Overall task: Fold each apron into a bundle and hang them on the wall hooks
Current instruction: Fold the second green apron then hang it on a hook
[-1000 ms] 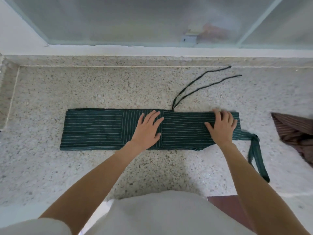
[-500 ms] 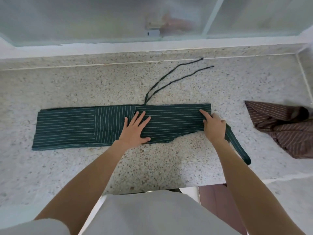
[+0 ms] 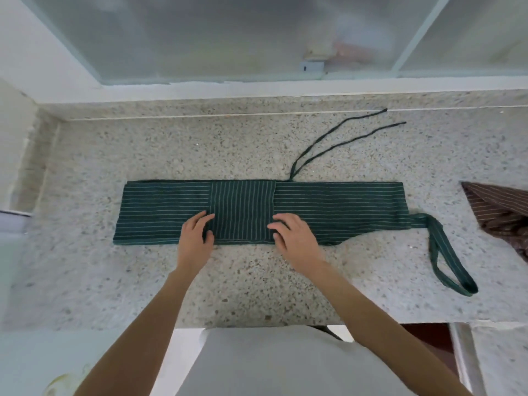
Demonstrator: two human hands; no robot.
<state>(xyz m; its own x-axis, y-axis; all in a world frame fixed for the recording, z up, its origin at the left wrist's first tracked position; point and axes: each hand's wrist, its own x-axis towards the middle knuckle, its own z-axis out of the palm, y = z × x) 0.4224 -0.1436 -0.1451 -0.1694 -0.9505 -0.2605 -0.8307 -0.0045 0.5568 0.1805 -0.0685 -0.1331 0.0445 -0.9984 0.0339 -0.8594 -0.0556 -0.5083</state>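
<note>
Green striped apron folded into a long flat band across the middle of the speckled stone counter, pocket panel with upright stripes at its centre. Left hand resting on the band's near edge at the pocket's left side, fingers loosely bent, tips on the cloth; thumb apparently tucked at the hem, so unclear whether pinching or only pressing. Right hand at the pocket's right side, fingers curled down onto the fabric, fingertips partly hidden in shadow; grip on the edge likewise impossible to tell. Two thin dark ties trailing from the band's far edge toward the back right. Neck loop spilling off the right end onto the counter. Brown striped apron crumpled at far right, cut off by the frame edge. Frosted glass panel behind the counter, shapes beyond it blurred and unreadable. Pale shirt filling the bottom of the view.
</note>
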